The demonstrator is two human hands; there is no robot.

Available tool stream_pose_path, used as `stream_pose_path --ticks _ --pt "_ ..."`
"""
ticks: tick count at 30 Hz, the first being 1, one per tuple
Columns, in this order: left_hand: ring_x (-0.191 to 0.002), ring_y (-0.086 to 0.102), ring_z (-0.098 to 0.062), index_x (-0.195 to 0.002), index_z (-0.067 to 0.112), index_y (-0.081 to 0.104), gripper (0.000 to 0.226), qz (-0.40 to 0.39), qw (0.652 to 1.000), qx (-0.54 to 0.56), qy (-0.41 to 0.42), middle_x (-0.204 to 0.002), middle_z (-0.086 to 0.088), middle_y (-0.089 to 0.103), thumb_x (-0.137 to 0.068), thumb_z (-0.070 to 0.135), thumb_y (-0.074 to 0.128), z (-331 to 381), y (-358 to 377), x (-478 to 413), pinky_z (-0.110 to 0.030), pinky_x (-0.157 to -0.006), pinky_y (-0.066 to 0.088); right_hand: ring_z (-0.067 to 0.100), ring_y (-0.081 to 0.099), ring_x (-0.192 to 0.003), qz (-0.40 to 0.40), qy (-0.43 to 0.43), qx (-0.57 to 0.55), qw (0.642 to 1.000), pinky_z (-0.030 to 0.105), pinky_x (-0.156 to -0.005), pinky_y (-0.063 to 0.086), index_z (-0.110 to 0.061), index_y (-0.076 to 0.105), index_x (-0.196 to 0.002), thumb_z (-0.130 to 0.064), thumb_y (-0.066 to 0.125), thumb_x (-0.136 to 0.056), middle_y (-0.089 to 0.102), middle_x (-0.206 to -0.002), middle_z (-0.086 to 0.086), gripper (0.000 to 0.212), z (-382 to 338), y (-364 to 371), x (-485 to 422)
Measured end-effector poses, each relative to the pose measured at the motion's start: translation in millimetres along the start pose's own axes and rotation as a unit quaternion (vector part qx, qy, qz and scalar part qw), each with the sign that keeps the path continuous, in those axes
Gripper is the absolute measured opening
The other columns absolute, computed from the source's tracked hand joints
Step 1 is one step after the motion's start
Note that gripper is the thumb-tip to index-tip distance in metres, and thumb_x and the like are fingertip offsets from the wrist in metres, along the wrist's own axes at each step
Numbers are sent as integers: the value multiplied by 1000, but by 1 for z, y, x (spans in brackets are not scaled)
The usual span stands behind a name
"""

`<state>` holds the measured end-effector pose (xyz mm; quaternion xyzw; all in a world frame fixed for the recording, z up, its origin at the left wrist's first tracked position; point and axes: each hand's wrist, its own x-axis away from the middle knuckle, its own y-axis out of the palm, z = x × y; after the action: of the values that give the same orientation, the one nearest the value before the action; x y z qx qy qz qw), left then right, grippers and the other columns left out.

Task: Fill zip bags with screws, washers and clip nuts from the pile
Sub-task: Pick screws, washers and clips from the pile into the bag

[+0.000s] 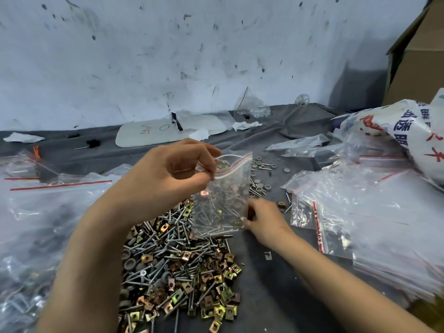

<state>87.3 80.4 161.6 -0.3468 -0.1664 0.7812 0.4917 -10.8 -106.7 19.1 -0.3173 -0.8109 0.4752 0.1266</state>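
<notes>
**Bag held upright over the pile**

Your right hand [265, 219] sits at the lower right corner of the zip bag [222, 200], but its fingertips are lost behind the plastic, so you cannot tell whether it grips the corner or only touches it. What is in the bag is also hard to read, because the screws behind show through the clear film.

Your left hand [168, 170] pinches the bag's top left corner at the red zip strip, thumb and fingers curled on it. The bag hangs upright, long axis running up and down, its mouth on top with the two lips parted. It is above the far end of the pile [179, 263] of screws, washers and clip nuts, on the grey cloth [269, 292]. Both forearms are cut off at the near edge.
</notes>
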Motion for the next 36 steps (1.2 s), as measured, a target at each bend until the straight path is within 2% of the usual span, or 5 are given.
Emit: stream_pose_path --ticks 11,17,22,29,36 --pt "-97 65 -31 -79 24 69 9 -21 1000 9 7 -115 13 65 -76 28 62 -1 9 -1 -52 -92 49 5 64 -67 180 -161 -438 866 17 -62 48 -22 63 -73 -10 78 -74 68 -68 -6 19 -63 -115 17" --pt "-97 66 -28 -80 21 69 16 -9 1000 7 29 -114 10 66 -74 32 59 -1 12 -4 -55 -89 50 3 62 -67 77 -221 -304 923 19 -66 47 -16 67 -75 -12 76 -78 69 -71 -3 10 -79 -124 31" --pt "-93 60 -49 -83 24 68 22 -8 1000 13 27 -117 15 64 -71 40 58 1 9 -3 -61 -86 49 5 61 -68 257 -163 -293 906 16 -64 44 -27 65 -73 -19 69 -83 69 -72 -5 14 -40 -120 6" --pt "-98 67 -22 -81 25 68 7 -12 1000 8 20 -114 15 65 -77 26 63 1 9 -1 -48 -90 51 29 61 -104 -22 36 131 990 31 -84 46 -14 68 -103 -14 58 -88 67 -108 11 18 53 -51 -13" --pt "-93 59 -50 -83 23 67 25 16 1000 -2 17 -116 15 64 -70 42 58 4 0 -2 -63 -83 49 22 53 -109 49 -93 103 989 31 -89 43 -18 65 -109 -24 63 -87 59 -113 1 22 18 -44 12"
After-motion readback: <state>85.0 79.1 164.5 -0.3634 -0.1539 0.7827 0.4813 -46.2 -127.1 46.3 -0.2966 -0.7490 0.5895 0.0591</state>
